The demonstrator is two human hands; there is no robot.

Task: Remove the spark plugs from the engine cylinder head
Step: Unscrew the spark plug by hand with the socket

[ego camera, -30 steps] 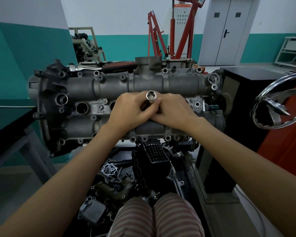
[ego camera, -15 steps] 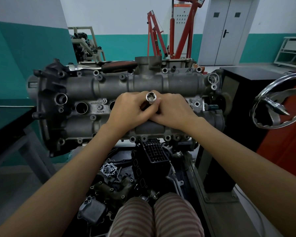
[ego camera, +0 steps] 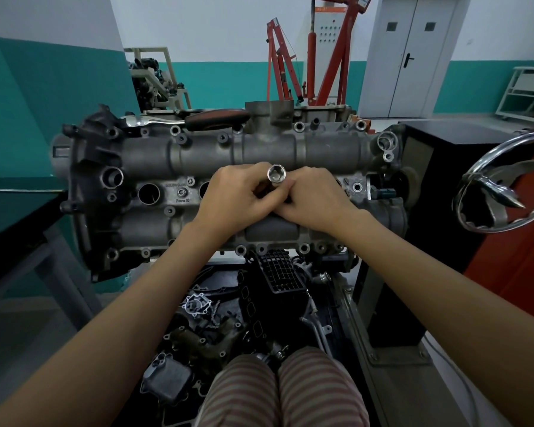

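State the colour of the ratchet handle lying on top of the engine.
Dark reddish-brown ratchet handle, head view.

Socket point(ego camera: 276, 177) shaft hidden btwn left hand point(ego camera: 235, 195) and right hand point(ego camera: 313, 200); plug well beneath not visible. Ratchet point(ego camera: 185, 119) partly behind cylinder head point(ego camera: 198, 158). Handwheel point(ego camera: 506, 186) cut off at right edge.

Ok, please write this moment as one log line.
step: spark plug removal | left hand: grips socket | right hand: grips socket | socket: upright over cylinder head | ratchet: lying on head, untouched
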